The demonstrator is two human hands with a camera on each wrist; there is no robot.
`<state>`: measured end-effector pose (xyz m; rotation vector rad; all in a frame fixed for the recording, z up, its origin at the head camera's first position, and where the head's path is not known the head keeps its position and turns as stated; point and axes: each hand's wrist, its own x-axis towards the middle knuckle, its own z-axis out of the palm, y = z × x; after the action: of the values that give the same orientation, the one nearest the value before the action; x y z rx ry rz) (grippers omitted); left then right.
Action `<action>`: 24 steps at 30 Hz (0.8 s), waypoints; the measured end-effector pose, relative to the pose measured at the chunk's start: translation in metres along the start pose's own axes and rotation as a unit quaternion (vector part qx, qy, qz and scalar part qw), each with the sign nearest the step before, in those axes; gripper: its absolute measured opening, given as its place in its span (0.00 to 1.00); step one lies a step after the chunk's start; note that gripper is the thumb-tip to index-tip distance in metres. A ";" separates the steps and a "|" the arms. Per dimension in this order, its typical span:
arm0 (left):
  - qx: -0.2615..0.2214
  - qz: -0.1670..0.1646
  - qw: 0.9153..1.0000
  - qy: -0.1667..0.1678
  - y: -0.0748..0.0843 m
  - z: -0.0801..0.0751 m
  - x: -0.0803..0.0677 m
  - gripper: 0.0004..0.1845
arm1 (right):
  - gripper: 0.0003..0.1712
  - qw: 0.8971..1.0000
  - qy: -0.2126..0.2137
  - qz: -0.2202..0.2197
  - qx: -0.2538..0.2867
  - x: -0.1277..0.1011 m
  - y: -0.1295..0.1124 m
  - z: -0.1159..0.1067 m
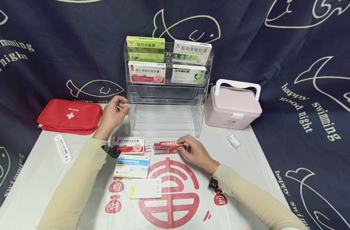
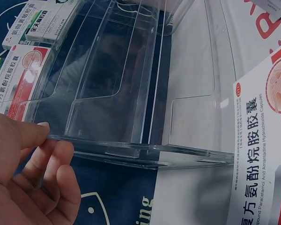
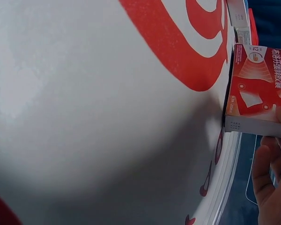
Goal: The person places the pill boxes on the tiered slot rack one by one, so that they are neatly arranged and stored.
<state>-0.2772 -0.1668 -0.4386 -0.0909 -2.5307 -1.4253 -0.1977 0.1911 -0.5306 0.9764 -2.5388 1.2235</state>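
Observation:
A clear acrylic tiered rack (image 1: 166, 111) stands at the back of the white table cover (image 1: 249, 166). My left hand (image 1: 116, 111) is at its left side; in the left wrist view the thumb and fingers (image 2: 33, 178) pinch the edge of the rack's side wall (image 2: 131, 145). My right hand (image 1: 192, 150) grips the right end of a long red medicine box (image 1: 166, 147) that lies on the cover in front of the rack. The right wrist view shows that red box (image 3: 257, 84) with the fingers (image 3: 271, 187) curled beneath it.
The rack's upper tiers hold several medicine boxes, among them a green one (image 1: 145, 48). On the cover lie a red-and-white box (image 1: 128, 145), a blue box (image 1: 132, 166) and a white-yellow box (image 1: 145, 188). Red first-aid pouch (image 1: 70, 115) and thermometer (image 1: 63, 147) left; pink case (image 1: 233, 107) and wrapped roll (image 1: 234, 140) right.

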 end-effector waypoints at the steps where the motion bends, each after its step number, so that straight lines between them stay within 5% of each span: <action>1: -0.001 0.001 1.000 0.000 0.000 0.000 0.000 0.15 | 0.14 1.000 0.003 -0.001 -0.002 0.000 0.000 0.000; 16: 0.002 0.004 1.000 0.003 -0.002 0.001 0.000 0.13 | 0.15 1.000 0.023 -0.009 0.018 0.005 -0.002 0.003; 24: 0.004 0.000 1.000 0.004 -0.003 0.001 -0.001 0.12 | 0.14 0.997 0.047 -0.005 0.057 0.039 -0.008 -0.009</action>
<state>-0.2772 -0.1677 -0.4415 -0.0823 -2.5291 -1.4131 -0.2246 0.1752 -0.5042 0.9298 -2.4134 1.3913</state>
